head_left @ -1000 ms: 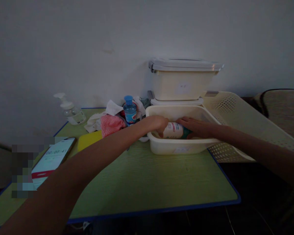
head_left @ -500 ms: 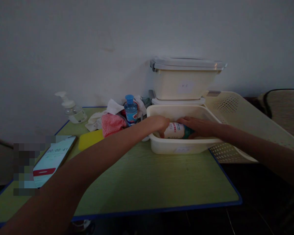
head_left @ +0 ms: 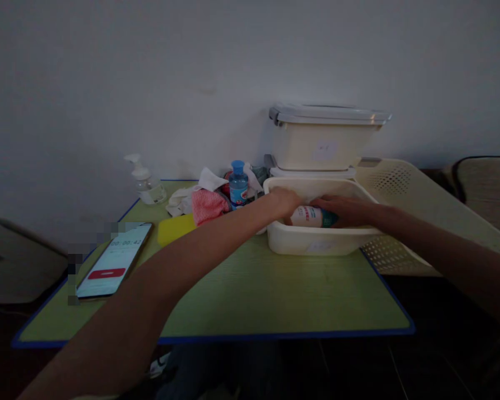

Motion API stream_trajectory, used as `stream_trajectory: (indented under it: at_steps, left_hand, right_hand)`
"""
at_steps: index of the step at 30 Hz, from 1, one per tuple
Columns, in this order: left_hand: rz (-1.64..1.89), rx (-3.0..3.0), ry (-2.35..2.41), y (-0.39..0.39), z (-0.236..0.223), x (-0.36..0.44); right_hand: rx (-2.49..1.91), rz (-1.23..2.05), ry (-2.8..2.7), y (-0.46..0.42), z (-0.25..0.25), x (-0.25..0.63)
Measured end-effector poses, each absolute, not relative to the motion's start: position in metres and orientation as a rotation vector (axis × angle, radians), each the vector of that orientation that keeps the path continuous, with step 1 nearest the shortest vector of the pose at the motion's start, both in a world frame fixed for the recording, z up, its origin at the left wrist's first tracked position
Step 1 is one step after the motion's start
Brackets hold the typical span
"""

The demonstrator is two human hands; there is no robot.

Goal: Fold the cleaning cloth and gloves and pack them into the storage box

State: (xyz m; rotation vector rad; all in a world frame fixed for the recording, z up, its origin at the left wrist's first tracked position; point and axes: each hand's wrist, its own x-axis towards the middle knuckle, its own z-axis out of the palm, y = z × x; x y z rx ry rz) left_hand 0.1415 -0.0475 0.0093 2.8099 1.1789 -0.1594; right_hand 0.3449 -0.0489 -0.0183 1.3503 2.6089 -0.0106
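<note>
A white bottle point(head_left: 307, 216) with red lettering and a green end lies on its side in an open cream plastic bin point(head_left: 300, 243). My left hand point(head_left: 285, 202) reaches over the bin's left side and is closed on the bottle's left end, its fingertips partly hidden. At the green end, my right hand point(head_left: 342, 209) rests over the bottle with its fingers curled round it. The bin's front wall hides the bottle's underside.
Behind the bin stands a lidded storage box point(head_left: 325, 145) on another. A perforated basket point(head_left: 425, 211) is at right. Leftward are a blue-capped bottle point(head_left: 238, 186), a pink cloth point(head_left: 209, 206), a yellow item point(head_left: 175, 229), a pump bottle point(head_left: 148, 186) and a phone point(head_left: 119, 258).
My view has shifted, so everything on the table sits farther right in the picture. Both hands stay at the bottle in the bin. The phone's timer has advanced from 41 to 42.
</note>
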Motion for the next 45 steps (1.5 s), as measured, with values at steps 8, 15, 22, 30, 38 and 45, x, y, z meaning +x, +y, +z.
stream_trajectory:
  at_steps: [8, 15, 22, 30, 38, 45]
  left_hand:
    - [0.421, 2.790, 0.809, -0.075, 0.049, 0.084]
    - [0.884, 2.597, 0.950, -0.091, 0.070, 0.003]
    - [0.743, 2.546, 1.469, -0.078, 0.028, -0.039]
    - [0.304, 2.525, 1.873, -0.072, -0.050, -0.070]
    - [0.280, 2.498, 1.928, -0.072, -0.089, -0.074]
    - [0.371, 2.595, 1.801, -0.069, -0.094, -0.078]
  right_hand:
    - [1.486, 0.331, 2.557, -0.060, 0.017, 0.329]
    - [1.635, 0.968, 2.624, -0.102, 0.065, 0.261]
    - [1.568, 0.855, 2.975, -0.142, 0.048, 0.164]
    - [1.533, 0.050, 3.034, -0.127, -0.036, 0.111]
    - [1.615, -0.128, 3.028, -0.099, -0.093, 0.102]
    - [1.594, -0.157, 3.061, -0.096, -0.106, 0.101]
